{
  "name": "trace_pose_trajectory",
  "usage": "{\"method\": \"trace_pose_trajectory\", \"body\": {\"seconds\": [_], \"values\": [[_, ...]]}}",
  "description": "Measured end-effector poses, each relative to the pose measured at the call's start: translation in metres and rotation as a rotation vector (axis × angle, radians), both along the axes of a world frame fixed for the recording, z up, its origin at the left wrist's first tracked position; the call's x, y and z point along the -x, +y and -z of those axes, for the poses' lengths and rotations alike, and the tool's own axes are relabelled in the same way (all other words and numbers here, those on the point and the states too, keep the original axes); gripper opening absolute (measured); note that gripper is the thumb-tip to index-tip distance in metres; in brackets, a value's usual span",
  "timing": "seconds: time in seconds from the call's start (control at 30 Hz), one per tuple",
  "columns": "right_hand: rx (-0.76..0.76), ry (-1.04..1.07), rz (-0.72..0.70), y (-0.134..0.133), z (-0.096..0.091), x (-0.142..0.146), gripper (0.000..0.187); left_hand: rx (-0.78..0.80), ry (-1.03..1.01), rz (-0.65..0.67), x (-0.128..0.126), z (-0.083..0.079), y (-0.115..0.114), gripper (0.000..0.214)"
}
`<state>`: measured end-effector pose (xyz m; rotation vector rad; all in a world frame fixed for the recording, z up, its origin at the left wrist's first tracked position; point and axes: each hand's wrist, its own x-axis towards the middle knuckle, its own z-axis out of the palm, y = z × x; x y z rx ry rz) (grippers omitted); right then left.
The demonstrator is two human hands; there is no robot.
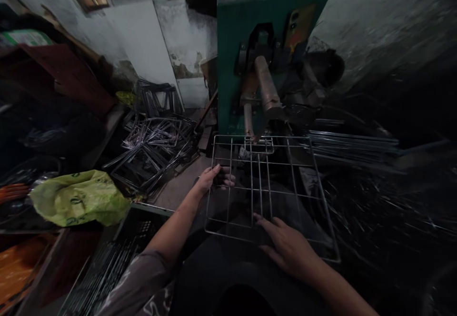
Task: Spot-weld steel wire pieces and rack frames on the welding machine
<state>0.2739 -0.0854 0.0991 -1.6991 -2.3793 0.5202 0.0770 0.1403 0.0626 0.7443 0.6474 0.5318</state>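
A rectangular wire rack extends in front of me, its far edge at the copper-coloured arms of a green spot-welding machine. A smaller wire frame lies at the rack's far end, near the tip of the lower arm. My left hand grips the rack's left side wire, thumb above and fingers stretched beneath the grid. Closer to me, my right hand has its fingertips at the middle wires by the near edge. Whether the wires touch the welder's tip I cannot tell.
Bent wire frames lie heaped at left. A yellow-green sack and a dark crate stand nearer, above bundled rods. Long wires lie at right. Another person's orange-gloved hand shows at the far left.
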Motion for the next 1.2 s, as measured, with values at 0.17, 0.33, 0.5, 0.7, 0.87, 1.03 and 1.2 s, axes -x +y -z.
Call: {"method": "trace_pose_trajectory", "body": {"seconds": [0.17,0.33,0.5,0.7,0.87,1.03,1.2], "values": [[0.001,-0.021,0.029,0.017,-0.005,-0.003,0.056,-0.041,-0.016,-0.005,-0.005,-0.002,0.013,0.048],[0.027,-0.053,0.039,0.034,-0.002,-0.011,0.059,-0.055,-0.049,-0.025,-0.011,0.003,0.026,0.047],[0.063,-0.058,0.013,0.039,0.002,-0.017,0.059,-0.053,-0.057,-0.049,-0.013,0.009,0.028,0.045],[0.085,-0.046,0.022,0.04,0.006,-0.022,0.057,-0.039,-0.052,-0.057,-0.016,0.007,0.028,0.044],[0.103,-0.025,0.021,0.039,0.009,-0.024,0.058,-0.034,-0.045,-0.057,-0.017,0.005,0.026,0.045],[0.0,0.007,-0.008,0.039,0.015,-0.027,0.055,-0.017,-0.025,-0.059,-0.018,0.004,0.026,0.042],[-0.005,0.055,-0.012,0.039,0.02,-0.032,0.057,-0.01,-0.019,-0.056,-0.017,0.006,0.026,0.044]]}}
